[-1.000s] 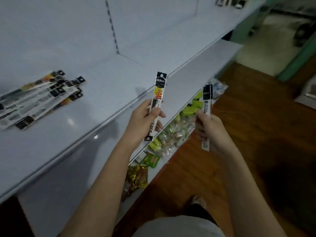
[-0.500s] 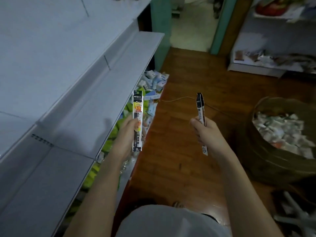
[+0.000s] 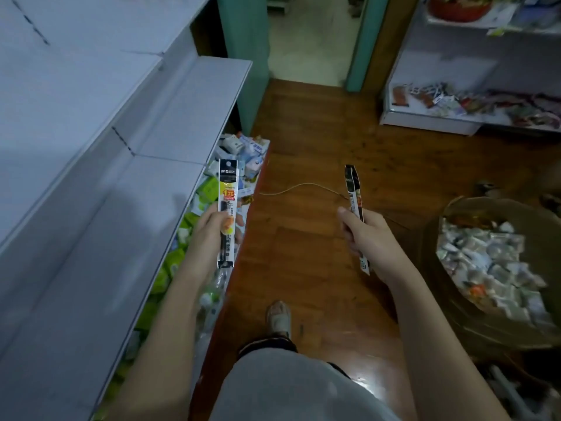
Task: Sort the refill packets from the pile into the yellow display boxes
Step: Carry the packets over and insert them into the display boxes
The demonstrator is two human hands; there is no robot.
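Observation:
My left hand [image 3: 212, 235] grips a long refill packet [image 3: 227, 189] upright; it has a black top, a yellow band and a red price mark. My right hand [image 3: 364, 235] grips a second, narrower refill packet [image 3: 353, 189], seen nearly edge-on, with its black end up and its white end below my fist. Both hands hover over the wooden floor beside the white shelving. Neither the pile of packets nor any yellow display box is in view.
White shelves [image 3: 121, 177] run along my left, with green and white packaged goods [image 3: 243, 150] on the bottom level. A brown basket [image 3: 455, 214] of small wrapped items stands at right. Another shelf unit [image 3: 425, 120] is at far right, and a doorway [image 3: 309, 41] lies ahead.
My view has swung right, away from the shelf with the packet pile, toward the floor and the basket. Both hands still hold their packets, now lower and further apart.

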